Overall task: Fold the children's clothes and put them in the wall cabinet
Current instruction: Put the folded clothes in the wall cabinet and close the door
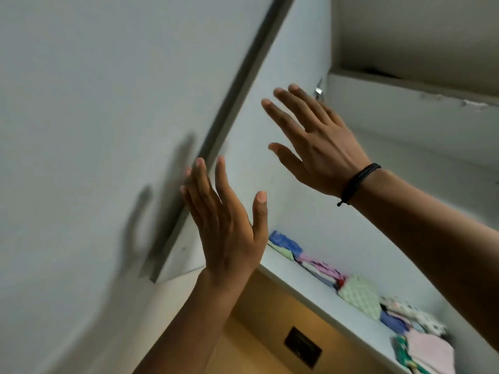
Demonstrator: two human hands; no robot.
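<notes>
The white cabinet door (108,130) fills the left of the view, swung partly across and blurred, its grey edge running diagonally from top centre down to lower left. Behind it the wall cabinet (405,109) stands open, and along its shelf (318,295) lies a row of folded children's clothes (359,295) in blue, green, pink and dotted prints, reaching to the lower right corner. The left hand (226,228) is raised flat with fingers spread, its fingertips at the door's edge, holding nothing; the right hand (318,147), with a dark braided wristband (359,182), is also spread wide and empty, hovering just in front of the door's inner face. With the clothes already on the shelf, this looks like the closing step; the next move seems to call for an even push of both palms until the door meets the frame. A small metal fitting (319,90) shows above the right fingers. No writing or brand is readable anywhere.
</notes>
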